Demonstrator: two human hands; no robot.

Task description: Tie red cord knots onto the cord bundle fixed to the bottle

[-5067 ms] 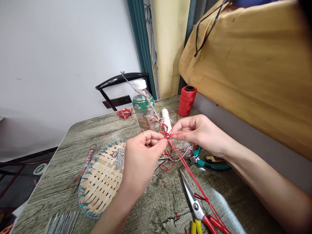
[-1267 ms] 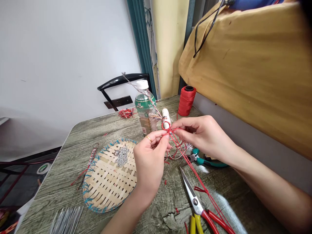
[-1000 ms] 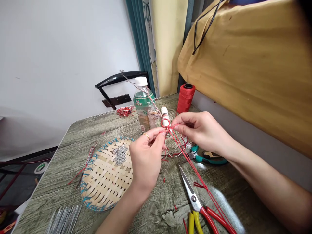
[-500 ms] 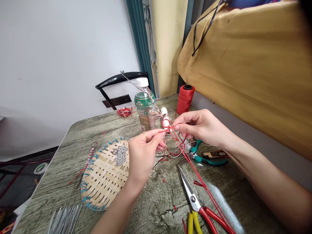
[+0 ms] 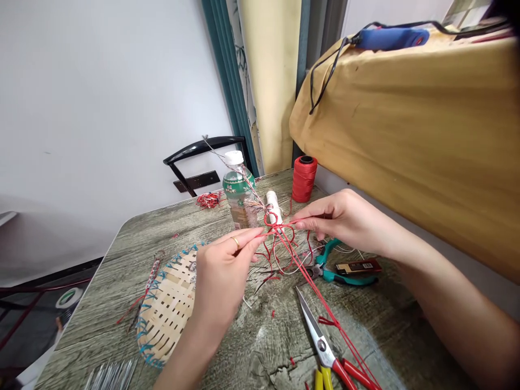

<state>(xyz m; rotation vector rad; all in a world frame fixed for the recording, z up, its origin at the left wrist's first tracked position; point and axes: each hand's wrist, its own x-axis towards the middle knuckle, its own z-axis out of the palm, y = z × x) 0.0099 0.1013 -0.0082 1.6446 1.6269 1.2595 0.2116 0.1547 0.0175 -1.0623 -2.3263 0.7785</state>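
Note:
Between my hands a red cord (image 5: 278, 226) is stretched, with small loops around a knot at its middle. My left hand (image 5: 227, 265), wearing a ring, pinches one end between thumb and forefinger. From the other side my right hand (image 5: 339, 222) pinches the opposite end. Long red strands (image 5: 312, 284) run taut from the knot toward the lower right, over the table. A multicoloured braided cord (image 5: 249, 187) rises from near the knot past a plastic bottle (image 5: 239, 197). Just behind the knot stands a white spool (image 5: 273, 206).
A woven bamboo tray (image 5: 166, 314) holds metal rings, partly hidden by my left arm. Scissors (image 5: 322, 345), green-handled pliers (image 5: 325, 265) and a small dark box (image 5: 357, 267) lie on the table. A red thread spool (image 5: 304, 180) stands behind; metal rods (image 5: 111, 375) lie front left.
My hands have moved apart, drawing the red cord ends outward, and loops now show around the knot. The camera view has tilted up slightly.

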